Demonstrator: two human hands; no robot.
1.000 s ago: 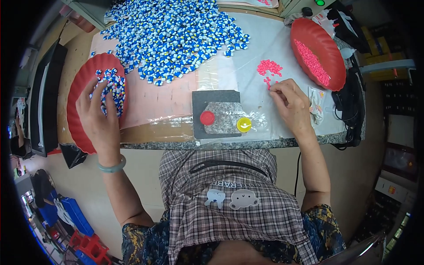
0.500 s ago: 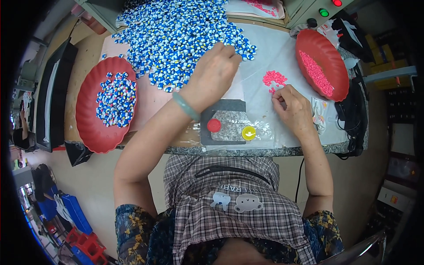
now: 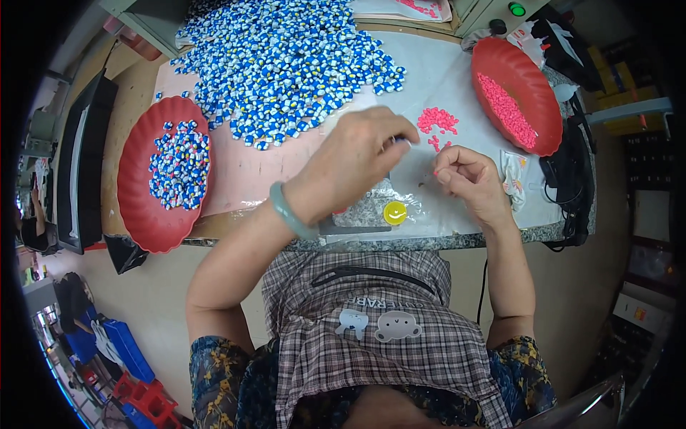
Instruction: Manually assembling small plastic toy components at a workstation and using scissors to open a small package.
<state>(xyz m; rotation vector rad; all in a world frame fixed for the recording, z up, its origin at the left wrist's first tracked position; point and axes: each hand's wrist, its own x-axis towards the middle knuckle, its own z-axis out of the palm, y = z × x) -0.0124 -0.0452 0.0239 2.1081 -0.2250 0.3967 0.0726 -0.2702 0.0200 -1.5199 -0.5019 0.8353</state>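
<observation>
Now over the middle of the table [image 3: 286, 154]: left hand [image 3: 354, 161] raised above the near edge, fingers curled together, fingertips pinched on a small blue and white piece [image 3: 397, 141] that barely shows, wrist wearing a pale green bangle [image 3: 288, 210]. Right hand [image 3: 464, 175] just to the right, close but not touching, thumb and forefinger pressed together on a tiny pink piece [image 3: 435, 172], remaining fingers folded in. Between and just beyond the two hands, a small loose cluster of pink pieces [image 3: 437, 120] on the white sheet [image 3: 436, 79]. Below the hands, a clear plastic bag [image 3: 371, 207] lying on a dark pad, with a round yellow cap [image 3: 394, 212] on it, near the table's front edge. Far across the table, a wide heap of blue and white pieces [image 3: 286, 64]. On the left, a red oval tray [image 3: 136, 207] holding a smaller pile of the same blue and white pieces. On the far right, a second red tray [image 3: 532, 79] with a strip of pink pieces inside. Black cables and a dark device [image 3: 572, 179] beside the right edge. Nearest the camera, a plaid apron over a patterned shirt.
</observation>
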